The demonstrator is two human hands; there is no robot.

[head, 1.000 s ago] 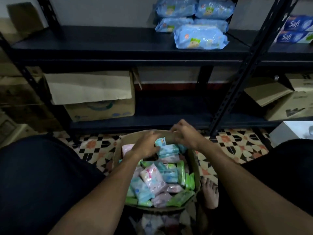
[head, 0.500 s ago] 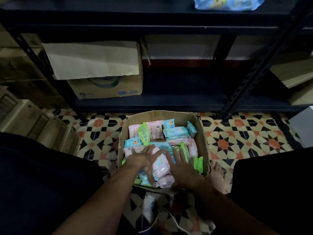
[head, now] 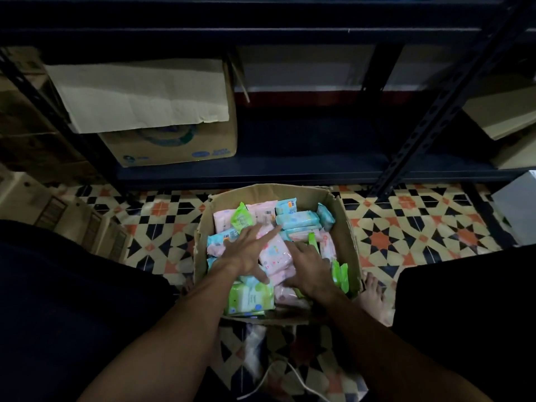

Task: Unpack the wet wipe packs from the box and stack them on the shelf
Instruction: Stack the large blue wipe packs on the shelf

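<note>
An open cardboard box (head: 345,227) stands on the tiled floor between my knees, filled with several small wet wipe packs in pink, blue and green. My left hand (head: 246,250) lies flat with spread fingers on the packs at the box's left. A pink pack (head: 275,253) lies between my two hands. My right hand (head: 307,266) rests on the packs to its right, fingers slightly bent, gripping nothing that I can see. A green pack (head: 249,298) lies at the near edge. The dark metal shelf (head: 290,33) runs across the top.
On the lower shelf board (head: 304,166) sits a cardboard box (head: 162,111) with an open flap at the left. More boxes (head: 504,117) sit at the right. A shelf upright (head: 429,123) slants down to the floor. A white cord (head: 290,375) and my bare foot (head: 374,294) lie near the box.
My hands moved from the box's far side to its near middle and spread over the packs. My head tilted down, so the upper shelf's blue packs left view.
</note>
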